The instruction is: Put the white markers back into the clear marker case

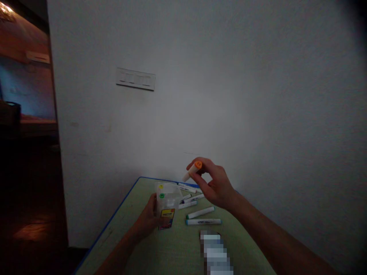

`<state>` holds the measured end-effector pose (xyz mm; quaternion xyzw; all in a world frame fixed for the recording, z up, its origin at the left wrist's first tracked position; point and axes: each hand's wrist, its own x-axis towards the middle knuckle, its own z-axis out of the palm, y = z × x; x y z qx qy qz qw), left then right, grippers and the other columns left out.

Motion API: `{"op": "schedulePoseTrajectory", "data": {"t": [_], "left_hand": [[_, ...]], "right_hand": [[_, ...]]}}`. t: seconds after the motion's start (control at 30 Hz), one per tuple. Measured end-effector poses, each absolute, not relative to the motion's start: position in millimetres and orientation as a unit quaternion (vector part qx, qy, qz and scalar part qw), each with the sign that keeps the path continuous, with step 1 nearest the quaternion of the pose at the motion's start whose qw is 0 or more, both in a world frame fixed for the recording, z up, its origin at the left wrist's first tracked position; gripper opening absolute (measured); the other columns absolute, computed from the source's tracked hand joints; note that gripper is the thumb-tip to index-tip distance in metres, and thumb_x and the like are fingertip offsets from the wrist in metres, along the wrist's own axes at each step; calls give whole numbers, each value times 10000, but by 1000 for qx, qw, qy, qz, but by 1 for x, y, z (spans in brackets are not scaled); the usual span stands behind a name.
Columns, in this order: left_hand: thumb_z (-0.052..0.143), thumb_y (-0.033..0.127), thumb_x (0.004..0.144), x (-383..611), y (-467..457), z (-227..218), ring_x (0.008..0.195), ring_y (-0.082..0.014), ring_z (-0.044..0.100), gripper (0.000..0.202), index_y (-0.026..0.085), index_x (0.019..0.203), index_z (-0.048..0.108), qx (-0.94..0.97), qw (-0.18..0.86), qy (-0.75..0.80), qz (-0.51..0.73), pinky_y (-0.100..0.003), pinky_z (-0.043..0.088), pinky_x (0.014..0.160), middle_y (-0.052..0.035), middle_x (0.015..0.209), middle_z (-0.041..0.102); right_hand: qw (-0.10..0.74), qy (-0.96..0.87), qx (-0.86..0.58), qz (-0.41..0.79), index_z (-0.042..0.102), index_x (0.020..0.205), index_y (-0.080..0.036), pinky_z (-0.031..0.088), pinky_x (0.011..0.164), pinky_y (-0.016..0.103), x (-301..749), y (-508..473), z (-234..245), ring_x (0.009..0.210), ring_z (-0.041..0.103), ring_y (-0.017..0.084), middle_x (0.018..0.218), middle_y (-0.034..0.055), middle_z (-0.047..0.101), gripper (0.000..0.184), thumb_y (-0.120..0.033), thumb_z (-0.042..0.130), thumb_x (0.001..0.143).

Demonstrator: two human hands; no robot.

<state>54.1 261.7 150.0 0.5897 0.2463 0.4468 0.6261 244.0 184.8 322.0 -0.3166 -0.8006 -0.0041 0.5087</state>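
My right hand (215,185) is raised above the table and pinches a white marker with an orange cap (192,170), tilted with the orange end up. My left hand (147,219) grips a clear plastic marker case (166,204) that stands upright on the green table (129,236). The case has a yellow and pink label and holds markers with yellow and green caps. Several loose white markers (200,212) lie on the table to the right of the case, below my right hand.
The table has a blue edge and stands against a white wall with a switch plate (135,79). A blurred-out patch (216,252) sits on the table near me. A dark doorway or room opens to the left.
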Motion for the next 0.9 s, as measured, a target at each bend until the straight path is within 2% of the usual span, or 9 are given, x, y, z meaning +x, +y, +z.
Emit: {"op": "schedulePoseTrajectory", "data": {"t": [0.07, 0.1, 0.23, 0.33, 0.47, 0.53, 0.6, 0.73, 0.9], "left_hand": [[829, 196, 525, 54, 263, 149, 1020, -253, 611, 842, 179, 1197, 322, 595, 620, 251, 446, -370, 517, 835, -140, 1214, 566], [832, 199, 518, 54, 263, 149, 1011, -253, 612, 854, 178, 1200, 319, 594, 620, 255, 446, -369, 520, 826, -137, 1203, 572], [842, 186, 486, 54, 262, 152, 1003, -249, 615, 899, 183, 1209, 307, 578, 628, 266, 448, -361, 524, 827, -132, 1212, 569], [848, 187, 483, 55, 262, 152, 1005, -244, 617, 904, 182, 1211, 313, 577, 631, 261, 449, -355, 529, 827, -130, 1211, 572], [855, 183, 486, 55, 262, 149, 976, -242, 628, 882, 190, 1199, 336, 582, 625, 257, 451, -356, 550, 794, -102, 1151, 598], [852, 184, 496, 55, 262, 149, 974, -233, 629, 863, 197, 1193, 343, 582, 628, 252, 451, -355, 552, 804, -90, 1149, 597], [850, 186, 495, 55, 261, 150, 976, -223, 627, 844, 194, 1177, 352, 579, 631, 250, 453, -350, 548, 824, -87, 1161, 592], [848, 177, 467, 56, 259, 153, 972, -228, 624, 850, 178, 1158, 354, 573, 634, 255, 452, -345, 546, 810, -102, 1167, 584], [832, 172, 480, 56, 260, 154, 972, -231, 624, 835, 181, 1161, 347, 585, 626, 261, 445, -354, 530, 827, -108, 1171, 586]], "right_hand": [[449, -830, -278, -179, 555, 984, -183, 497, 644, 246, 242, 171, 323, 701, 635, 131, 809, 43, 686, 93, -201, 523, 898], [429, -834, -265, -225, 560, 982, -176, 495, 641, 244, 242, 166, 323, 707, 639, 135, 803, 46, 686, 88, -194, 505, 915], [420, -830, -252, -267, 560, 989, -166, 506, 660, 247, 243, 162, 321, 740, 652, 144, 830, 60, 698, 85, -192, 507, 928], [462, -824, -279, -171, 564, 973, -165, 514, 656, 250, 242, 169, 320, 712, 637, 131, 812, 47, 679, 84, -203, 534, 903], [550, -754, -343, 100, 518, 864, -173, 517, 569, 241, 231, 193, 315, 605, 588, 102, 722, -2, 598, 148, -305, 578, 831], [572, -714, -357, 189, 489, 817, -180, 511, 531, 239, 224, 207, 313, 559, 569, 91, 689, -25, 560, 218, -370, 592, 787], [581, -694, -365, 219, 481, 811, -184, 504, 513, 237, 218, 218, 313, 536, 559, 85, 664, -43, 535, 267, -411, 607, 748], [595, -684, -366, 206, 482, 819, -186, 494, 507, 238, 213, 228, 315, 534, 554, 84, 670, -45, 529, 280, -418, 608, 723], [539, -711, -408, 196, 475, 795, -190, 476, 501, 253, 211, 241, 306, 530, 557, 107, 634, -40, 522, 183, -350, 556, 754]]}}
